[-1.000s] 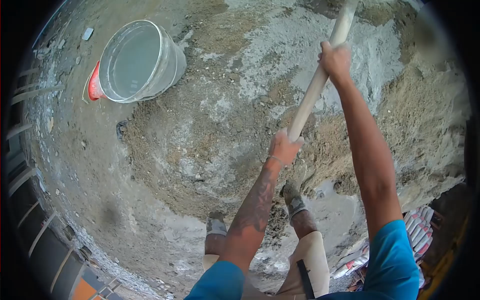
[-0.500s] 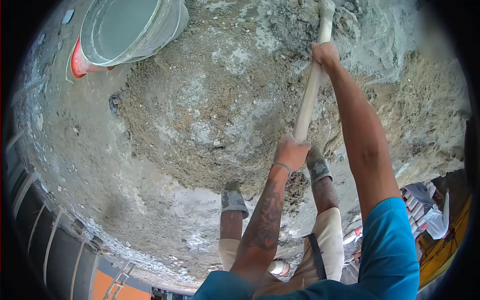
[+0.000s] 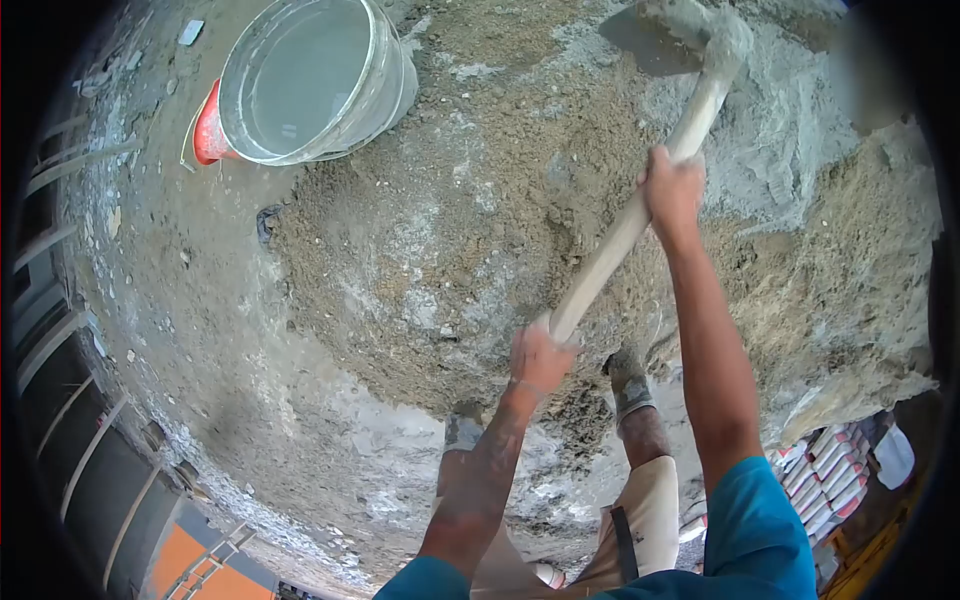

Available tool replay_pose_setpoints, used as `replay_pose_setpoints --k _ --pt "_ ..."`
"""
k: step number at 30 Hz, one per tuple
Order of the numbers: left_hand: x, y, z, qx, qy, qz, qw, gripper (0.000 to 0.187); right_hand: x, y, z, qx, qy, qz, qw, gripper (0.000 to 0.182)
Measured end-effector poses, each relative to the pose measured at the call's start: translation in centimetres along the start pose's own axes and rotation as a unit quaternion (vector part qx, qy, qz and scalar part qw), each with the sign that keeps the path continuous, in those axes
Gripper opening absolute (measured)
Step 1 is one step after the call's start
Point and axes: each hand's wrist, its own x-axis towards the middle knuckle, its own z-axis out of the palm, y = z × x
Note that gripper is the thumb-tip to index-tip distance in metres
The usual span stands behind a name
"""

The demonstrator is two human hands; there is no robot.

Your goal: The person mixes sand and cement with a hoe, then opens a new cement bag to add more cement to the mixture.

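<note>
Both my hands grip the wooden handle of a hoe that slants up and to the right. My left hand is closed round the butt end, slightly blurred, near my boots. Further up the shaft, my right hand is wrapped round it. At the top, the hoe's wide metal blade is off to the left of the mortar-caked head. Beneath the hoe lies a spread of sandy grey-brown mix, with wetter grey mortar at the upper right.
A bucket of greyish water stands at the upper left, with a red container beside it. Stacked bags lie at the lower right. My boots stand at the edge of the mix. Wooden poles line the left side.
The hoe's head has come out of the mix, so its blade now shows. My left hand has moved left and down, my right hand lower, and the handle leans more. The view has shifted.
</note>
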Motion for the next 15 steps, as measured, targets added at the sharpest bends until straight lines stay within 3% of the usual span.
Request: replay_pose_setpoints --k 2,5,6,7,8,9,10,11,12,13,14,15 --pt "7.1 4.5 -1.7 -0.067 0.020 0.040 0.997 0.031 10.4 -0.3 3.6 -0.015 0.005 -0.028 0.999 0.027" --pt "6.3 4.8 -2.6 -0.056 -0.045 -0.013 0.997 0.030 12.4 0.3 7.8 -0.161 -0.113 0.015 0.980 0.030" --pt "3.8 3.5 -2.9 -0.072 -0.043 -0.074 0.994 0.029 9.0 1.3 8.9 -0.154 -0.152 0.068 0.974 0.044" --pt "1.2 2.3 -3.1 -0.090 -0.040 -0.129 0.987 0.028 6.3 4.1 11.3 -0.119 -0.118 0.123 0.978 0.044" --pt "-1.5 -1.2 -3.1 -0.148 -0.037 -0.157 0.976 0.026 1.5 4.1 10.9 -0.110 -0.156 0.160 0.969 0.043" --pt "-5.0 -2.9 -4.5 -0.052 -0.010 -0.130 0.990 0.024 -2.6 6.2 11.3 -0.085 -0.145 0.120 0.978 0.045" --pt "-8.0 -2.5 -6.6 -0.061 -0.054 -0.222 0.972 0.028 -7.2 6.0 10.6 -0.084 -0.139 0.151 0.975 0.046" --pt "-11.3 -4.7 -7.3 0.001 -0.045 -0.211 0.976 0.026 -11.3 4.7 8.5 -0.053 -0.157 0.138 0.976 0.046" --pt "-14.3 -3.8 -8.5 -0.065 -0.034 -0.199 0.977 0.025 -14.8 5.8 8.0 -0.014 -0.148 0.144 0.978 0.045" --pt "-17.0 -3.5 -9.4 0.013 -0.039 -0.224 0.974 0.025 -18.0 5.0 5.6 0.025 -0.170 0.165 0.971 0.046" --pt "-19.8 -3.2 -9.6 0.005 -0.044 -0.241 0.970 0.030 -21.7 6.8 4.7 0.041 -0.136 0.092 0.986 0.030" --pt "-22.4 -2.9 -9.0 0.020 -0.014 -0.238 0.971 0.036 -23.8 6.0 2.4 0.096 -0.144 0.138 0.975 0.029"
